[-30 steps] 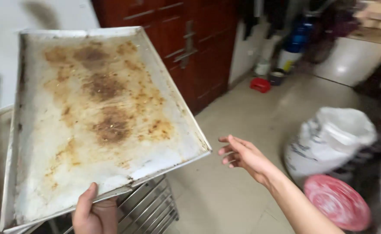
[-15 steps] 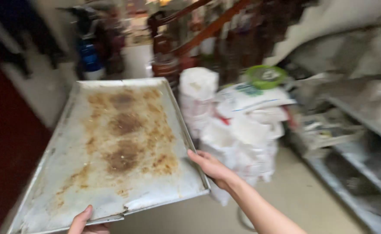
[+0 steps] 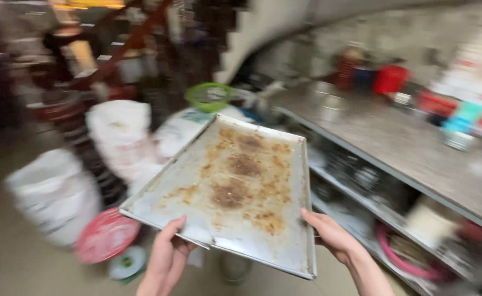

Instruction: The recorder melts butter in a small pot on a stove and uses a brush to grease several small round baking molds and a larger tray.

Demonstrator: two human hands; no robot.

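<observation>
- Beside a grey metal desk (image 3: 416, 159), blurred white sacks (image 3: 54, 192) are seen.
- A flat, rust-stained tray (image 3: 235, 192) is gripped by the left hand (image 3: 167, 257) and right hand (image 3: 328, 233).

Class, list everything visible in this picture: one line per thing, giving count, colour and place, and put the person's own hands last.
baking tray: one, grey metal with brown burnt stains, centre, held up by both hands
white sacks: at least three, left and behind the tray
red lid: one, on the floor, lower left
green ring: one, behind the tray
metal counter: one, grey, right, carrying blurred red containers
left hand: grip on the tray's near edge
right hand: grip on the tray's right edge
</observation>
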